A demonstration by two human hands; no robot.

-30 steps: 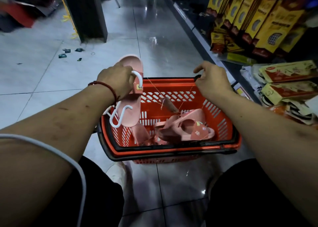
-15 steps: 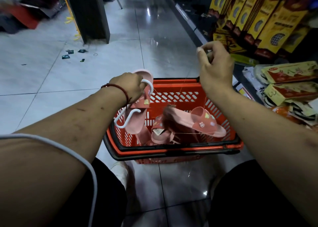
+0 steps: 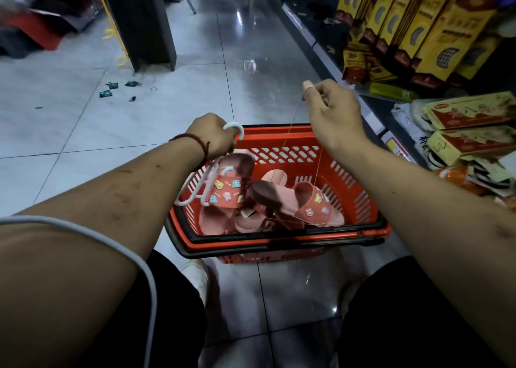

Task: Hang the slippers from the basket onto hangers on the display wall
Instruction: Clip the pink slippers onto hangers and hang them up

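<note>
Left hand point(image 3: 212, 137): at the centre of the frame, clenched round the hook of a white hanger point(image 3: 195, 191), above the basket's upper-left corner. A red cord bracelet point(image 3: 195, 140) sits on the wrist.
Slipper point(image 3: 227, 190): pink, hanging just below the left hand and against the hanger, inside the basket's left side. Whether it is properly seated on the hanger cannot be told.
Writing on slipper: the strap carries small coloured animal charms and tiny lettering that seems to read "Cute".
Right hand point(image 3: 332, 113): right of centre, above the basket's far rim. Its fingers are curled and pinch a thin thread point(image 3: 318, 166). One fingertip wears a pale cover point(image 3: 306, 86).
Thread: runs taut from the right hand down to the loose slippers.
Loose slippers point(image 3: 307, 204): pink, with the same charms, piled in the basket. One is tilted with its dark sole up, and a paper tag among them is too small to read.
Basket point(image 3: 279, 140): orange plastic with a slotted wall and black handles folded on the rim. It stands on the tiled floor point(image 3: 69, 122) between the person's knees.
Boxes point(image 3: 446, 32): yellow and dark, in the upper right on the shelf. Their print is blurred and unreadable.
Packets point(image 3: 472, 110): yellow-and-red, at the right edge. Their lettering is not legible.
Scraps point(image 3: 111, 88): small dark pieces on the floor in the upper left, near a dark pillar point(image 3: 139, 21).
Cable point(image 3: 111, 244): white, lying across the left forearm in the lower left.
</note>
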